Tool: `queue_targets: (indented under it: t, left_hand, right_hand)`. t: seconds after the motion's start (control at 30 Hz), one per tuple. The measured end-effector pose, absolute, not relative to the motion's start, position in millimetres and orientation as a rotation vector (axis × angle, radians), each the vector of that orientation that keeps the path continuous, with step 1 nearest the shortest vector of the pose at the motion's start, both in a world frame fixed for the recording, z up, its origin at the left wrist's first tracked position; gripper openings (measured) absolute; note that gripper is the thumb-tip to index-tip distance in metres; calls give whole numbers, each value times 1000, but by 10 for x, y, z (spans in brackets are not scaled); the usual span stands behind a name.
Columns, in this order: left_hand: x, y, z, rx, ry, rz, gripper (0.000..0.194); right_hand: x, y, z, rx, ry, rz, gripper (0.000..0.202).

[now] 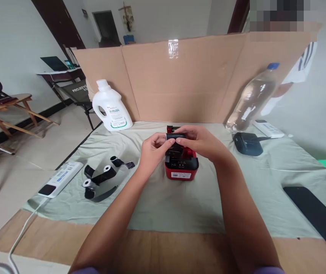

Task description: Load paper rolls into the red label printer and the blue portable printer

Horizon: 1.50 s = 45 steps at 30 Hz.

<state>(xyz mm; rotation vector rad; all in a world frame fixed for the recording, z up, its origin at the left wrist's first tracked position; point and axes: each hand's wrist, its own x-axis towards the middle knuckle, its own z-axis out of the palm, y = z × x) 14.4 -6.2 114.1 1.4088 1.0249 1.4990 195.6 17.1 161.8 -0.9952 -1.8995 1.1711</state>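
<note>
Just above a red-and-black box-shaped device (181, 172), I hold a black roll (175, 136) with a pale core showing at its left end. My left hand (155, 150) grips the roll's left part, thumb on the near side. My right hand (202, 142) closes on its right part, the thumb tips almost meeting. The device's top appears raised or off, with red inner parts visible, but my hands and the roll hide much of the inside. Several black ribbon-like rolls (105, 174) with loose strips lie on the cloth to the left.
A white jug (112, 106) and a tilted clear bottle (252, 99) stand against the cardboard screen (180, 83). A power strip (61, 179) is at left; a black block (248, 144) and a phone (315, 217) lie right. Another person's sleeve (302, 68) shows behind.
</note>
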Motion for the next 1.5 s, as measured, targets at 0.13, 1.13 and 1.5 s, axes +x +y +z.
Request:
queue_targets:
  t: [0.13,1.13,1.5]
  left_hand:
    - [146,-133,1148,1411,1069,1357,72]
    - [361,-686,166,1392,1208,1366,40]
    - [376,-720,-6,1671,1185,1372,16]
  right_hand:
    - [2021,185,1641,-1008,-1828,1103,18]
    - [1750,564,1022,-1821,-2472,386,20]
    - [1892,501,1381,-1849,-1858,534,47]
